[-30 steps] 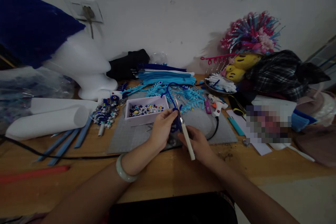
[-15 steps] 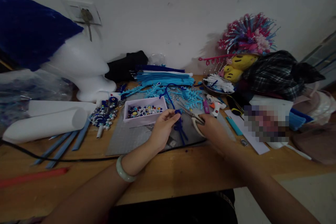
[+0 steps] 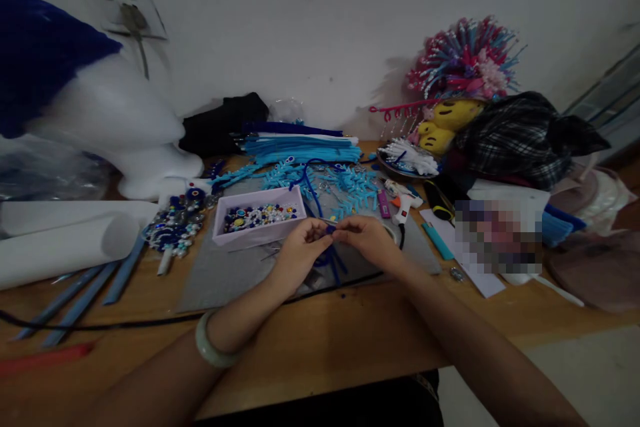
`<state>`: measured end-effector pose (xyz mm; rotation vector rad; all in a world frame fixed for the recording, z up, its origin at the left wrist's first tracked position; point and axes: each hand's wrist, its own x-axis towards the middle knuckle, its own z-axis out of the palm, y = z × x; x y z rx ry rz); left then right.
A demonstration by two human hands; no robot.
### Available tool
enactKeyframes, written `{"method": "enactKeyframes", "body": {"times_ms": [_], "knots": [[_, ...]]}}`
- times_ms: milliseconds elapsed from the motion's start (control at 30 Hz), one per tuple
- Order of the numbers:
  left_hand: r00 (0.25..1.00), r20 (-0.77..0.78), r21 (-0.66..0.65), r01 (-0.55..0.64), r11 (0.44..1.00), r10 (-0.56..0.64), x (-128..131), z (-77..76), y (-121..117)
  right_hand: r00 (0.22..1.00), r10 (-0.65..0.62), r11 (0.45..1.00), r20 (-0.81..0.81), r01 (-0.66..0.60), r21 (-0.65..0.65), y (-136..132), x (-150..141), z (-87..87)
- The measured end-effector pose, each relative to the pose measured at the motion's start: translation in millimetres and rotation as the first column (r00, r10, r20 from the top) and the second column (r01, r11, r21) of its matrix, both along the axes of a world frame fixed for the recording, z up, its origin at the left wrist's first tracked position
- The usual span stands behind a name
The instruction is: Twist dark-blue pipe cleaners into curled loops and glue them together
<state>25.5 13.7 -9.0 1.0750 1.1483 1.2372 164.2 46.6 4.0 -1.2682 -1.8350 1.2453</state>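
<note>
- Together, the left hand (image 3: 300, 253) and right hand (image 3: 369, 239) pinch a small blue piece (image 3: 331, 229).
- It sits between their fingertips (image 3: 323, 241), just as near to both.
- Its long way, I cannot tell.

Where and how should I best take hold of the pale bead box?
Probably by the left wall of the pale bead box, pinching its raised rim from the left: that end stands free, while the left hand is near the right.
</note>
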Motion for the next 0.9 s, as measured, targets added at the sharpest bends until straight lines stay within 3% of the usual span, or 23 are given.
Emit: {"method": "enactKeyframes", "body": {"times_ms": [200, 433, 567, 700, 900], "knots": [[0.997, -0.066, -0.064, 0.047, 0.997, -0.051, 2.6, -5.3, -1.7, 0.997, -0.081, 0.992, 0.011, 0.082, -0.091, -4.2, 5.1, -3.6], [0.996, -0.06, -0.072, 0.059, 0.996, -0.064, 2.9, 0.5, -4.9, 0.982, -0.147, 0.971, -0.121, 0.119, -0.209, -5.4, 9.1, -4.5], [0.991, -0.073, -0.102, 0.103, 0.989, -0.111, 2.7, 5.2, -6.3, 0.975, -0.102, 0.964, -0.196, 0.049, -0.26, -5.9, 12.3, -2.1], [0.987, 0.009, -0.176, 0.162, 0.971, -0.163, 1.6, 4.0, -5.5, 0.971, -0.025, 0.966, -0.237, -0.038, -0.256, -6.0, 14.4, 0.1], [0.986, 0.028, -0.206, 0.167, 0.964, -0.164, 0.5, 0.1, -3.5, 0.99, -0.012, 0.978, -0.141, -0.018, -0.21, -6.3, 14.3, -0.1]]}}
